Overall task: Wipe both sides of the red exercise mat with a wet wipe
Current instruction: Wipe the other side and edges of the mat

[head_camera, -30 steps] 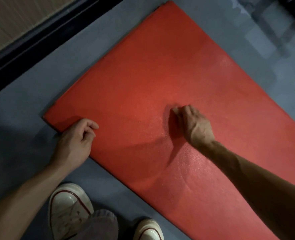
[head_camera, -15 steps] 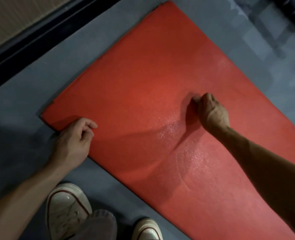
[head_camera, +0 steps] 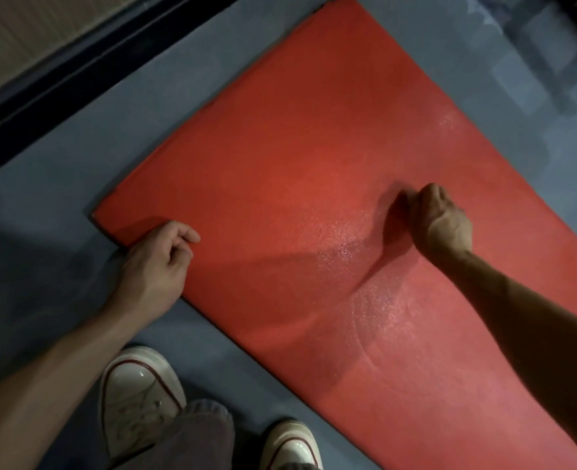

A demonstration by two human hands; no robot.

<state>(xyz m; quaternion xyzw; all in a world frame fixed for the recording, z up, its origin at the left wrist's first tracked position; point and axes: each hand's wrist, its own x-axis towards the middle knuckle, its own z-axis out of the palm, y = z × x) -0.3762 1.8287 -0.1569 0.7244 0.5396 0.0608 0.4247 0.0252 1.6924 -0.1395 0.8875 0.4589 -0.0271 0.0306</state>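
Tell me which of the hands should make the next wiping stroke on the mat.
Right. The right hand is already fisted mid-mat beside the wet sheen, while the left hand rests at the mat's near corner.

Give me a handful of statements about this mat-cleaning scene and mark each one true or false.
1. The red mat lies flat on a grey floor. True.
2. The left hand rests at the mat's near corner. True.
3. The right hand hovers off the mat over the floor. False: it presses down on the mat's middle, fingers curled.
4. The person is barefoot. False: white shoes show below.
5. A damp sheen glistens on the mat near the right hand. True.
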